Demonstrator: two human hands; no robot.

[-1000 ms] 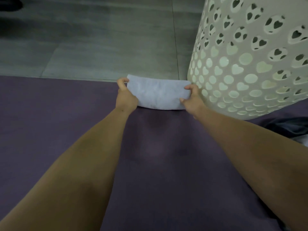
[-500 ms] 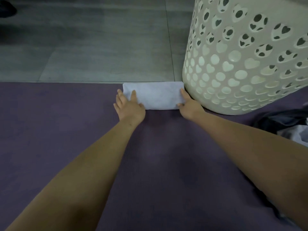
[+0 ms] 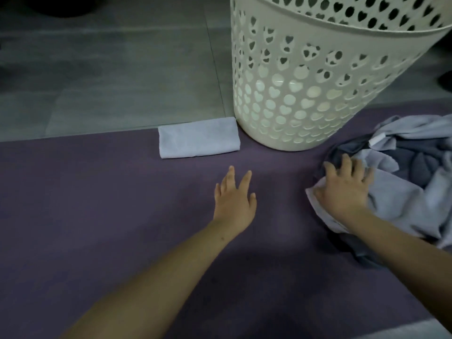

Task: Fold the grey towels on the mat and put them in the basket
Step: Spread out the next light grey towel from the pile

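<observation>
A folded pale grey towel point(image 3: 198, 137) lies flat at the far edge of the purple mat point(image 3: 97, 204), its long side running along that edge and its right end just beside the base of the cream basket point(image 3: 315, 77), perhaps touching it. The basket stands upright at the far edge of the mat, partly on the grey tiled floor point(image 3: 110, 77), its wall pierced with heart-shaped holes. Toward the right edge of the mat lies a loose heap of towels point(image 3: 411, 182), pale grey and darker grey cloths crumpled together, with a small white tag showing near the top of the heap. The right hand point(image 3: 343, 189) rests palm down on the near left part of this heap, on a pale grey cloth, its grip spread wide with the fingers point(image 3: 347, 162) reaching onto the darker fabric; whether the fingertips have begun to gather cloth cannot be told. The left hand point(image 3: 234, 201) is over the middle of the mat, well apart from the folded towel and from the heap, its grip slack with the fingers stretched forward and slightly parted, holding nothing. Both bare forearms reach in from the near edge of the mat.
</observation>
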